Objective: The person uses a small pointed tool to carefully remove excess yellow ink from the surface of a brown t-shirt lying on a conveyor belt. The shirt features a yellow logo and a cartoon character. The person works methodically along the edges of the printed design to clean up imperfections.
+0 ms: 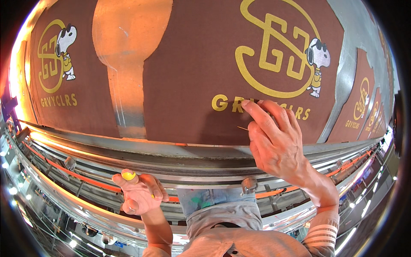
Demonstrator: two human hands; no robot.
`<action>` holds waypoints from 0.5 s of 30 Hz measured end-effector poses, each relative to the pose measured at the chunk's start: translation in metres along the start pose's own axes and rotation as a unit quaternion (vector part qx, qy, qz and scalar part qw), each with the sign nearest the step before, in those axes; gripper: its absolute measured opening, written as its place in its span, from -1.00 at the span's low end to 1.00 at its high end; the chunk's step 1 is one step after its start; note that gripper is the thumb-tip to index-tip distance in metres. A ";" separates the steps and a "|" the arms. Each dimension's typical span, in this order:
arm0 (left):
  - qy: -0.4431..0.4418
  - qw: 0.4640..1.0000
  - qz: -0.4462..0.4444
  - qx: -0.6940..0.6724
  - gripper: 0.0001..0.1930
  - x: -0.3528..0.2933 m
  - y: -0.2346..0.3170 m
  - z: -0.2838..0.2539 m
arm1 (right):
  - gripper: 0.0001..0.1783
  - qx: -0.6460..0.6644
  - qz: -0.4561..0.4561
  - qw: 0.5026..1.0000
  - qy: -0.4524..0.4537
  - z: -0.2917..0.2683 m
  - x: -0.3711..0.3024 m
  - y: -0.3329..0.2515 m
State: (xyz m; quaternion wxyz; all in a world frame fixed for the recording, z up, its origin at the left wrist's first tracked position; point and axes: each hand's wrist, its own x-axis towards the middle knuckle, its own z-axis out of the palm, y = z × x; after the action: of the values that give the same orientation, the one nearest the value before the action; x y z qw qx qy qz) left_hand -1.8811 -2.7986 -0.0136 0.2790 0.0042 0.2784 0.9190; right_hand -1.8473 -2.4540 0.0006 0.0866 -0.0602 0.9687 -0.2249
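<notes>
A brown fabric panel (192, 64) lies in front of me, printed with a yellow looped emblem (274, 64), a cartoon dog and a row of yellow letters. My right hand (276, 137) is over the letters, its index fingertip at the print and the other fingers curled. A thin pointed stick (242, 128) juts out beside its thumb; the rest of it is hidden by the hand. Lower left, my left hand (141, 192) is off the fabric, palm up with fingers apart and half bent. Something yellow (128, 174), like paint or a small cover, is on one fingertip.
Another printed brown panel (47, 85) lies at the left, and more lie along the right (357, 103). Orange-lit bare table surface (128, 43) shows between panels. A metal rail (192, 150) and an orange bar (72, 171) run along the near edge, with knobs (249, 185) on it.
</notes>
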 end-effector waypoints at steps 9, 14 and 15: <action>-0.005 1.000 -0.002 0.005 -0.28 0.001 -0.001 -0.002 | -0.77 0.002 0.007 1.000 0.002 0.002 0.001 -0.001; -0.001 1.000 -0.004 0.009 -0.27 0.003 -0.001 -0.002 | -0.77 0.018 0.019 0.999 0.026 0.006 0.005 -0.005; -0.005 1.000 -0.004 0.014 -0.27 0.004 -0.001 -0.002 | -0.76 0.021 0.024 0.999 0.031 0.005 0.004 -0.007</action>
State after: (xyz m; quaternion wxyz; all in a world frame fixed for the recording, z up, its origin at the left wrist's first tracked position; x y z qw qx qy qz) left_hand -1.8842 -2.7971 -0.0161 0.2841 0.0112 0.2896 0.9139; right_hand -1.8498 -2.4629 -0.0014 0.0634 -0.0285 0.9670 -0.2450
